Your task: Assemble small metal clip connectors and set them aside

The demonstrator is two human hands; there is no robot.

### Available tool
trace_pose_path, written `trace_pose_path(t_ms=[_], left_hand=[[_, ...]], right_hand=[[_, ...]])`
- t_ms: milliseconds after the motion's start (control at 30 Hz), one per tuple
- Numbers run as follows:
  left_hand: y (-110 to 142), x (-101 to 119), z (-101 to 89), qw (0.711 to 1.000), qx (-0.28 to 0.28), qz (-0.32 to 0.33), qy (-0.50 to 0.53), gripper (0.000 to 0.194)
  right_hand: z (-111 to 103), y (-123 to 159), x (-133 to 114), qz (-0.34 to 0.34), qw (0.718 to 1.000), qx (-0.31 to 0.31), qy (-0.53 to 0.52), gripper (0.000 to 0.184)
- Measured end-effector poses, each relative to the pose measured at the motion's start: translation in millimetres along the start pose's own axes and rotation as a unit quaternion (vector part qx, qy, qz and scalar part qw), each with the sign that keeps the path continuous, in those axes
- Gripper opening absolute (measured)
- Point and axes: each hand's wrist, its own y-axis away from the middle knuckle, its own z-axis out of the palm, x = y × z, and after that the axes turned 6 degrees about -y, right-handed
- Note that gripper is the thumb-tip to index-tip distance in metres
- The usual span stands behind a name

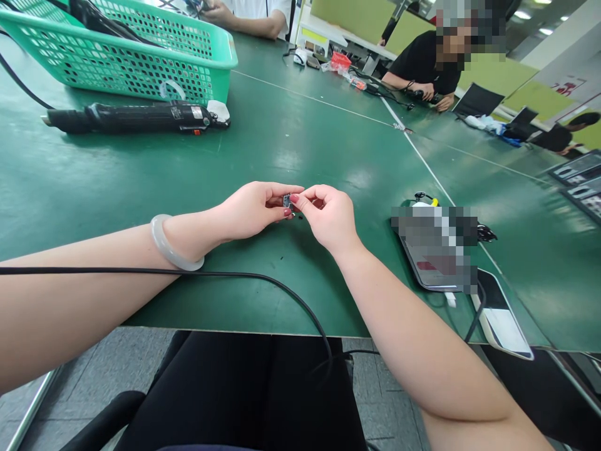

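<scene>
currently in the fingers: a small part [287, 202], grey and dark, between the two hands, over the green surface [300, 150].
left hand [248, 210]: fingers pinched on the small part, holding it from the left.
right hand [331, 216]: fingers curled inward, tips at the part's right side; whether they grip it or only touch it is too fine to make out.
step in hand: by the look of it, close two-handed fitting or adjusting of the small part.
next move: probably calls for a steady left pinch and a light, exact push or turn by the right fingers; a slip could drop the piece.
black tool [136, 119]: beyond the fingers to the left, lying just before the green basket [220, 69].
black cable [263, 275]: nearer the body than the fingers, crossing from the left.
phone [504, 319]: well right of the fingers.
</scene>
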Motion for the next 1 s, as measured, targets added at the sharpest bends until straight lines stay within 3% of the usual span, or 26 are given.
trace_pose_path(t_ms=[433,700,833,1000], left_hand=[[0,-1,-0.9,0.999,-0.010,0.020,-0.036,0.051],[-1,0,0.5,0.990,-0.008,-0.013,0.138,0.038],[-3,0,-0.8,0.975,0.048,-0.076,0.201,0.038],[-6,-4,-3.0,0.961,0.104,-0.126,0.222,0.028]], right_hand=[[1,2,0,-0.080,0.995,0.028,0.043,0.021],[1,1,0,-0.049,0.998,-0.014,-0.023,0.033],[-6,-7,8,0.000,0.999,-0.023,-0.039,0.041],[-13,-11,19,0.016,0.992,-0.056,0.108,0.010]])
